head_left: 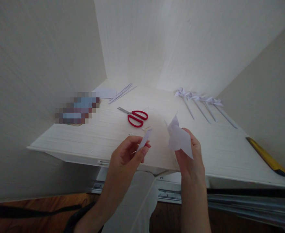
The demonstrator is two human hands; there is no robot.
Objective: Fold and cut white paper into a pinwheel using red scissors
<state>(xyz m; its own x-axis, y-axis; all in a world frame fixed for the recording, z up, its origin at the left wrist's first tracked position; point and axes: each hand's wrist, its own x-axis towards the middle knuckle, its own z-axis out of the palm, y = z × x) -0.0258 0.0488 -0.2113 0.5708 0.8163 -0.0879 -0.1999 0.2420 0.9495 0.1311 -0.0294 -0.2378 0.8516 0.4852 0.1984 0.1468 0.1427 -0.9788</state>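
My left hand (pixel 128 153) pinches a small white paper strip (pixel 144 138) between thumb and fingers, held above the front edge of the white desk (pixel 230 152). My right hand (pixel 191 155) grips a folded piece of white paper (pixel 178 137) with pointed corners, a short way to the right of the strip. The two hands are apart, neither touching the desk. Red-handled scissors (pixel 135 117) lie shut on the desk just beyond my left hand.
Several white paper pinwheels on sticks (pixel 200 103) lie in a row at the back right. Thin paper sticks (pixel 123 93) and a paper sheet (pixel 106 93) lie at the back left beside a blurred patch. A yellow utility knife (pixel 266 157) rests at the right edge. Walls enclose the desk.
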